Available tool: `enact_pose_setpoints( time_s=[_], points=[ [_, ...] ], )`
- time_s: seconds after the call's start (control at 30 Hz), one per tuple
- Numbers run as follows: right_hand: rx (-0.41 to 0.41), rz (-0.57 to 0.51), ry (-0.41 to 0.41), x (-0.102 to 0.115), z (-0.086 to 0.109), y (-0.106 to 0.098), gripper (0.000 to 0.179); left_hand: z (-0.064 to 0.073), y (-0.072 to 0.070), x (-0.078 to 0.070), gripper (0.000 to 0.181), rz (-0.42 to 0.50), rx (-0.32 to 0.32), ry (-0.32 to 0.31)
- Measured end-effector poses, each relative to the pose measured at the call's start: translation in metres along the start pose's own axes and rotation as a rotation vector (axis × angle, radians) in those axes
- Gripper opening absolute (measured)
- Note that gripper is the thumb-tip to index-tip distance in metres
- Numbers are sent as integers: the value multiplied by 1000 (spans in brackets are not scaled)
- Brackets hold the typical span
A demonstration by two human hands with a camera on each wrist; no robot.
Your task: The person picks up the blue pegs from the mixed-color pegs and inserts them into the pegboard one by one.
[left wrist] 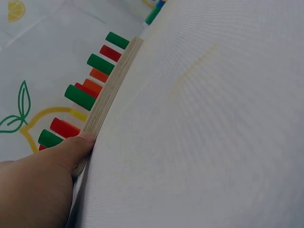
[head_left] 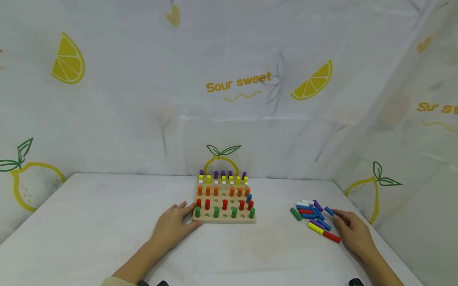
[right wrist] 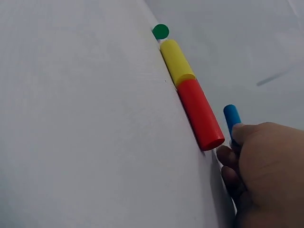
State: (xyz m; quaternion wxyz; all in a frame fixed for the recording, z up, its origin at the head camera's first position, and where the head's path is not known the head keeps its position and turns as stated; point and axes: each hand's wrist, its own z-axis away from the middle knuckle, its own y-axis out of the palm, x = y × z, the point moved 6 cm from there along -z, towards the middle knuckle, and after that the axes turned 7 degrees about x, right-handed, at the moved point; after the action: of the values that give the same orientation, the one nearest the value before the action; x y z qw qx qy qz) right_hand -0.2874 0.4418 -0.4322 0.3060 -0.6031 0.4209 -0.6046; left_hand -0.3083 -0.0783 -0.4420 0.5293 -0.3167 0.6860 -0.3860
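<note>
A wooden pegboard (head_left: 225, 222) stands mid-table, with rows of upright green, red, orange, white, yellow and purple pegs and one blue peg (head_left: 249, 198) at its right side. My left hand (head_left: 174, 224) holds the board's near left corner, the thumb against the front edge and fingers at the left side. In the left wrist view, that thumb (left wrist: 78, 148) presses the board's edge (left wrist: 111, 88). At the right, my right hand (head_left: 352, 232) pinches a blue peg (head_left: 329, 211) between thumb and fingers. The same blue peg (right wrist: 232, 116) pokes out past the fingertips in the right wrist view.
Loose pegs lie in a pile left of my right hand: several blue ones, a green peg (head_left: 295, 214), a yellow peg (head_left: 315, 228), a red peg (head_left: 331, 237), and white and purple ones. A lemon-printed cloth (head_left: 229, 131) hangs behind the white table (head_left: 107, 222).
</note>
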Motion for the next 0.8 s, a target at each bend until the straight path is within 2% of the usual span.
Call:
enact_pose_setpoints(
  time_s=[0.13, 0.27, 0.5, 0.63, 0.7, 0.8],
  points=[
    [-15, -26, 55, -2, 6, -7, 38, -1, 3, -2, 62, -2, 12, 19],
    [-17, -29, 52, 7, 7, -4, 40, -1, 1, -1, 63, -13, 18, 5],
    [-136, -58, 0, 18, 12, 7, 42, 2, -7, 8, 63, -18, 4, -2],
    [-181, -58, 23, 15, 20, 4, 39, 1, -5, 6, 63, -4, 12, -2],
    [-176, -34, 43, 13, 24, 2, 37, 1, -3, 6, 63, -2, 15, 1],
    [-115, 31, 42, 10, 29, 1, 41, -1, 0, 4, 63, -2, 15, 12]
  ],
)
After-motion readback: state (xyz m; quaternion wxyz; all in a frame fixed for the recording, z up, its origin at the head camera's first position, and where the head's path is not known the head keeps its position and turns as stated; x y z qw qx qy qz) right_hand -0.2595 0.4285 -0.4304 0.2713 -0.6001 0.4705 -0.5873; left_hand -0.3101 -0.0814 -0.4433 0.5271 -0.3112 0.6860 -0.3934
